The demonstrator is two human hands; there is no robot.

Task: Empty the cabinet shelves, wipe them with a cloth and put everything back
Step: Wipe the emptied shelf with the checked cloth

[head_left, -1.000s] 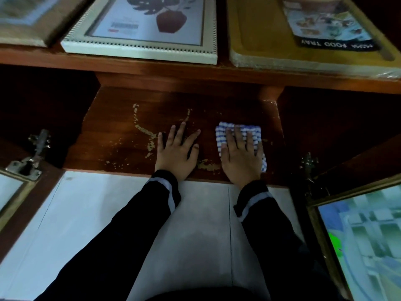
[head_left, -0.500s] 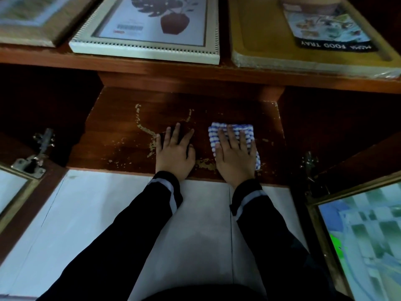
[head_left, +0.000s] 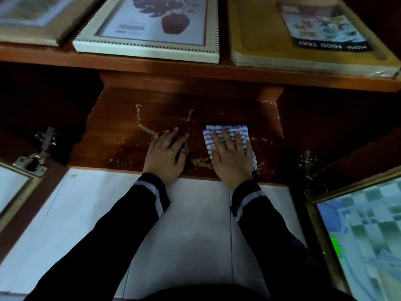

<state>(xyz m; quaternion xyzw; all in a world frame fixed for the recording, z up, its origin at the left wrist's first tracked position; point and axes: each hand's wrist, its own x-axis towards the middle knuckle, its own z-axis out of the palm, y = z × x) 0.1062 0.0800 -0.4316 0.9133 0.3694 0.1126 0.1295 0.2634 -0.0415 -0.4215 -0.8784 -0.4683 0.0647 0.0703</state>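
Note:
The bottom cabinet shelf [head_left: 121, 131] is dark brown wood with pale scuffs where the finish has flaked. My right hand [head_left: 232, 157] lies flat with straight fingers on a folded blue-and-white checked cloth [head_left: 225, 129], pressing it onto the shelf right of centre. My left hand [head_left: 166, 155] rests flat on the bare wood beside it, fingers spread and straight, holding nothing. Both sleeves are dark with a pale band at the cuff.
On the cabinet top lie a white-framed plant picture [head_left: 152, 25], a wood-framed picture [head_left: 28, 16] and a yellow food tray [head_left: 303, 33] in wrap. Glass doors stand open at left [head_left: 13, 187] and right [head_left: 358, 235], with metal hinges [head_left: 36, 157]. Pale floor tiles [head_left: 195, 224] lie below.
The cloth under my right hand has slid a little to the left and toward me. My left hand has drawn its fingers closer together and stays planted on the shelf.

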